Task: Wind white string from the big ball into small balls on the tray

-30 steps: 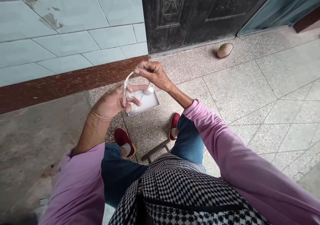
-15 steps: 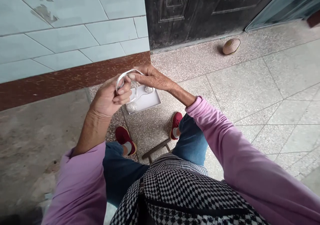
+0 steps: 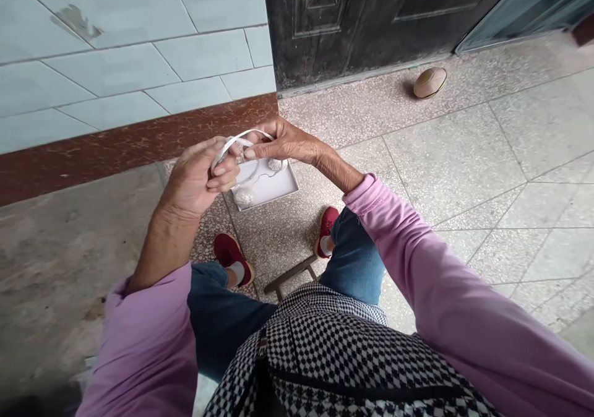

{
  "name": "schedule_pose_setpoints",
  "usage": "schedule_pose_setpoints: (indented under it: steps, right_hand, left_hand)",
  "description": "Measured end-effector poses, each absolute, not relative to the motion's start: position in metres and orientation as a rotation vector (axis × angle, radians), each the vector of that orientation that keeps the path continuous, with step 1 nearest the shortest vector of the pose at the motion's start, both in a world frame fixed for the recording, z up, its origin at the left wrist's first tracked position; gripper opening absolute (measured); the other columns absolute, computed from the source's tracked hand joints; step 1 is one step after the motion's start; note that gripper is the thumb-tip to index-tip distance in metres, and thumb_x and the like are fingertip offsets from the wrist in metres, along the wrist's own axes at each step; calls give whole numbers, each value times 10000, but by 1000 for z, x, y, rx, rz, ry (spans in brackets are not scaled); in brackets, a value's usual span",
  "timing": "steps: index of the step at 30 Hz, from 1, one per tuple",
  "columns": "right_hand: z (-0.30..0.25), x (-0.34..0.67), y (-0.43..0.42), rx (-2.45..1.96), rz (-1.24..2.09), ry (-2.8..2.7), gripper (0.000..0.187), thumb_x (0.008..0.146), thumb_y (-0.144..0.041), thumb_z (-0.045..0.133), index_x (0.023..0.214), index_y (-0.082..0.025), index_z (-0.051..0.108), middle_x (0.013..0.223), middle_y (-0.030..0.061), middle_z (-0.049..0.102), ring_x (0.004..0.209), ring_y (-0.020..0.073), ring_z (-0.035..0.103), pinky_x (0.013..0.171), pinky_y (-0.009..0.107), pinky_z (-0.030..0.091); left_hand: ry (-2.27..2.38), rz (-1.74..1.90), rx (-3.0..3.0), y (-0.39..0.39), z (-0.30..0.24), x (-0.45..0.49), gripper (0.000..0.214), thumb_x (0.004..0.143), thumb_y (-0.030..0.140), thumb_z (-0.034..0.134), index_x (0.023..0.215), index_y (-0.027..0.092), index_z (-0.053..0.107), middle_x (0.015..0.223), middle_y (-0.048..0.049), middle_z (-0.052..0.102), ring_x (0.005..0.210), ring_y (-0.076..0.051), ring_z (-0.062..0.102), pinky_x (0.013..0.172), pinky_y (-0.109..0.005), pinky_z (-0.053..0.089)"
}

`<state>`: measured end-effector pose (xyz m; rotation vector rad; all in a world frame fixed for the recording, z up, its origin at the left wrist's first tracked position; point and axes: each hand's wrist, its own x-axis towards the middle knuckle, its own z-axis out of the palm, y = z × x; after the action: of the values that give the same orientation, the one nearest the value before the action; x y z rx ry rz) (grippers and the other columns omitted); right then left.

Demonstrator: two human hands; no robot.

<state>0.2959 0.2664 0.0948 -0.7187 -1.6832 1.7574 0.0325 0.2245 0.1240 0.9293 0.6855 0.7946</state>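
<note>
Between my two hands, above the floor, is a thin white headband (image 3: 239, 137), curved into an arch. My left hand (image 3: 197, 172) is closed round its left end, fingers curled toward me. With thumb and fingers pinched, my right hand (image 3: 288, 141) grips the other side of the headband; the fingertips are partly hidden. A pale, see-through strip hangs in a loop below the hands. Under them lies a shallow white box lid (image 3: 273, 193) on the floor. It holds a white ball of yarn (image 3: 244, 197) at the near left and another white ball (image 3: 277, 164) at the far right.
A wooden stool (image 3: 290, 276) shows between my knees, with red shoes (image 3: 229, 256) on either side of it. Ahead are a tiled wall (image 3: 116, 70) and a dark panelled door (image 3: 343, 39). A worn ball (image 3: 430, 83) rests near the door on the speckled floor.
My hands have drawn slightly apart, the left one shifting left and the right one a little right. The headband's arch looks wider and flatter between them. The box lid has stayed put.
</note>
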Motion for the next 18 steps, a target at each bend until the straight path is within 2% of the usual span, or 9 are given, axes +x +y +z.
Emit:
schedule_pose_setpoints:
  steps: [3,5,8,10,12,13,16,18]
  right_hand:
    - [91,295,269,-774,1712,-1660,417,1325,-500,868,1094,-169,763,868,-61,643,694,57,503,625,191,390]
    - [89,294,268,-821,1731,-1661,432,1376,-533,779,1117,-187,769,864,-50,682,642,61,464,585,205,367]
    - [92,292,262,-878,1762,-1653,448,1414,-524,705,1112,-198,762,815,-54,686,613,62,443,572,208,352]
    - [95,291,259,-921,1733,-1652,434,1402,-507,742,1091,-204,748,758,-74,645,603,64,440,564,199,349]
    - [96,290,257,-929,1711,-1659,425,1391,-490,772,1074,-211,722,725,-94,601,585,63,423,548,181,345]
    - [95,291,257,-911,1722,-1662,422,1399,-479,760,1076,-213,706,723,-102,583,577,61,411,540,169,342]
    - [93,293,258,-825,1827,-1663,396,1449,-407,644,1106,-210,656,750,-111,545,565,57,368,517,138,309]
    - [92,295,258,-808,1878,-1658,380,1465,-356,585,1117,-210,633,768,-112,524,567,60,343,510,130,288]
  left_hand:
    - [678,790,996,222,124,32,445,1003,537,1088,1001,168,839,644,70,512,447,-39,250,421,-222,192]
    - [685,784,1006,222,122,31,460,982,548,1092,1004,162,845,645,47,565,436,-53,330,415,-225,233]
    - [717,754,1039,225,117,28,504,987,612,1067,1024,166,837,710,-23,716,486,-131,574,448,-261,440]
    - [740,725,1079,227,115,27,648,1029,801,983,1019,176,816,772,-69,787,529,-183,672,486,-311,540]
    - [753,701,1131,227,116,27,816,1036,998,867,1009,186,792,777,-78,786,501,-180,644,470,-328,524]
    - [764,699,1164,226,117,27,855,1031,1041,846,1021,188,788,771,-66,772,480,-160,596,454,-319,485]
    - [839,731,1303,222,119,29,786,1057,975,910,1090,200,786,780,-18,734,480,-106,481,449,-277,375]
    - [891,775,1381,221,118,30,706,1082,902,947,1151,222,770,808,-4,741,503,-107,497,463,-268,367]
